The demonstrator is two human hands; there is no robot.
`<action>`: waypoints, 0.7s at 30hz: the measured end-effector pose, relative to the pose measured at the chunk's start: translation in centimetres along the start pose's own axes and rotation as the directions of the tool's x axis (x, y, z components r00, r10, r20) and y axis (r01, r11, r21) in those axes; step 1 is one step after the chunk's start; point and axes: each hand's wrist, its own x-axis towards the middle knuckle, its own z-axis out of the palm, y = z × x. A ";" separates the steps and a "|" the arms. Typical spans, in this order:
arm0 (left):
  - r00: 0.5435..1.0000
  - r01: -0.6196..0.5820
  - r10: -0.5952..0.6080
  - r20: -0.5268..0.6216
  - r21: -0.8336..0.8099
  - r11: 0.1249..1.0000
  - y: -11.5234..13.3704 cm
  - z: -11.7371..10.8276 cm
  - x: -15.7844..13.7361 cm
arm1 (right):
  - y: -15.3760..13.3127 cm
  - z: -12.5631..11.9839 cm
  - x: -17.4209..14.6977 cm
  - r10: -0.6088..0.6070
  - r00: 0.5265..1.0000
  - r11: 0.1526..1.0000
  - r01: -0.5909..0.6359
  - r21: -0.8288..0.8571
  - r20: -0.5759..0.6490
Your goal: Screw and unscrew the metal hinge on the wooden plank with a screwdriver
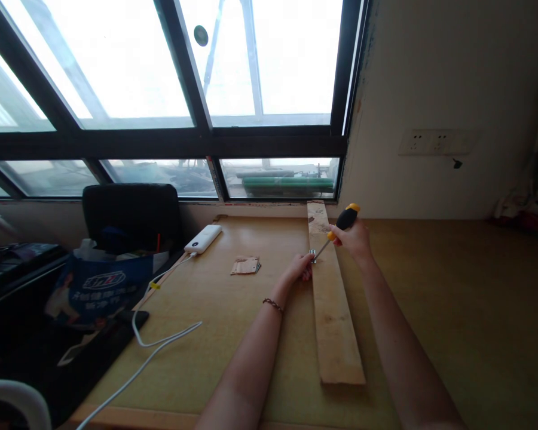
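Note:
My right hand [353, 239] is closed around a screwdriver [346, 218] with a black and yellow handle. Its shaft slants down to the left, and the tip meets a small silvery metal plate [312, 256] at the left edge of a long wooden board [336, 322]. The plate looks like a hinge, but it is too small to be sure. My left hand [300, 267] pinches the plate against the board's edge, its fingers bent and partly hidden. The board lies lengthwise on the table, its far end near the window wall.
Left of the board, a small stack of thin pieces [245, 265] lies on the table [260, 334]. A white power bank [203, 239] sits by the left edge, its white cable [161, 343] trailing forward. Beyond that edge are a black chair [132, 209] and a blue bag [103, 286].

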 end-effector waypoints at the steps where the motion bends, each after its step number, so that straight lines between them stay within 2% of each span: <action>1: 1.000 -0.007 0.007 0.009 -0.001 1.000 0.1 0.0 -0.1 | -0.1 0.0 0.0 -0.003 1.000 1.000 0.003 -0.006 -0.003; 10: 0.996 -0.046 0.053 0.065 -0.102 0.994 0.0 -0.4 -0.3 | 0.1 -0.1 0.0 -0.055 0.998 0.998 0.055 -0.035 0.013; 16: 0.991 -0.060 0.073 0.111 -0.111 0.992 -0.1 -0.5 -0.2 | 0.1 -0.1 -0.1 -0.121 0.982 0.992 0.125 -0.017 0.142; 19: 0.990 -0.060 0.074 0.116 -0.118 0.991 -0.1 -0.5 -0.3 | 0.0 -0.2 -0.3 -0.130 0.955 0.988 0.104 0.110 0.267; 21: 0.991 -0.055 0.069 0.118 -0.115 0.992 0.0 -0.4 -0.4 | -0.1 -0.4 -0.3 -0.118 0.924 0.977 0.042 0.209 0.365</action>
